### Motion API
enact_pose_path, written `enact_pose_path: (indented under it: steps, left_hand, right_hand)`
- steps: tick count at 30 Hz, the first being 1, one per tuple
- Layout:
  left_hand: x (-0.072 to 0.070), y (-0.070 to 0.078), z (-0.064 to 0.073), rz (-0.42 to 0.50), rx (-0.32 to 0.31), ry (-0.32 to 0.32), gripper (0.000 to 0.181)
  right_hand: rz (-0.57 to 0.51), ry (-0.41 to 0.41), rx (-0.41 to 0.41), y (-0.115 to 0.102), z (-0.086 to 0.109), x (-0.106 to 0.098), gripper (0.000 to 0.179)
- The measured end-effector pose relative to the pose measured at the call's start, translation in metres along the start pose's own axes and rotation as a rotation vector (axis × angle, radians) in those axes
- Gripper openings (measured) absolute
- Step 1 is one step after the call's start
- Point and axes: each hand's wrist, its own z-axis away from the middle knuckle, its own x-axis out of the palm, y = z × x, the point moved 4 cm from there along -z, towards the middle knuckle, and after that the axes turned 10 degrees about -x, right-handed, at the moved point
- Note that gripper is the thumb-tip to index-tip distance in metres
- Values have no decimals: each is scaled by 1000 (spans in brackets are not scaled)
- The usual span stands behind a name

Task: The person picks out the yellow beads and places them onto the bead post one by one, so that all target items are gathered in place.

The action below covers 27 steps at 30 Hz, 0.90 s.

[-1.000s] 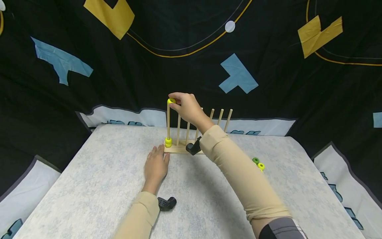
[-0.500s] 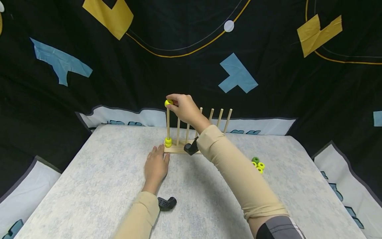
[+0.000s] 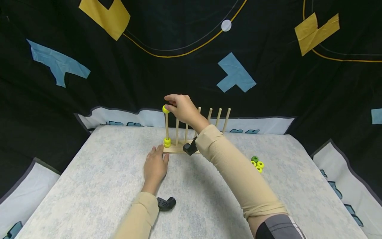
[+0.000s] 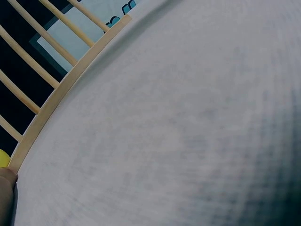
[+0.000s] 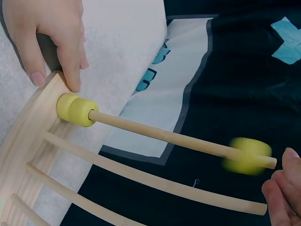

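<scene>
A wooden rack (image 3: pixel 173 149) with a row of upright pegs stands toward the back of the table. On its leftmost peg (image 5: pixel 164 135), two yellow beads (image 5: pixel 77 110) sit at the base. A third yellow bead (image 5: pixel 248 143), motion-blurred, is threaded on that peg just below the tip. My right hand (image 3: pixel 185 111) is beside the peg top; in the right wrist view its fingers (image 5: pixel 285 190) are apart from the bead and hold nothing. My left hand (image 3: pixel 155 168) lies on the table, its outstretched fingertips touching the left end of the rack's base.
Several loose beads lie right of the rack: one green bead (image 3: pixel 254 159) and yellow beads (image 3: pixel 260 164) beside it. Other pegs (image 3: pixel 226 120) rise to the right of the right hand. A dark patterned cloth (image 3: pixel 179 76) hangs behind the table.
The right hand has moved slightly left with the yellow bead to the leftmost peg and let go of it. The bead now sits a little lower, round the peg. The left hand stays in place.
</scene>
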Motion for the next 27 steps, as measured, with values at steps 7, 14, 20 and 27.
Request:
enact_pose_path:
  steps: [7, 14, 20, 27]
  left_hand:
    - [0, -1, 0, 14, -1, -1, 57]
    - [-2, -1, 0, 10, -1, -5, 57]
    - [-2, 1, 1, 4, 1, -7, 57]
    - [-2, 1, 1, 3, -5, -3, 57]
  right_hand:
    - [24, 35, -32, -3, 5, -1, 40]
    - [33, 106, -83, -7, 16, -7, 39]
    - [10, 131, -94, -6, 30, -8, 39]
    - [-10, 111, -106, -4, 48, -1, 39]
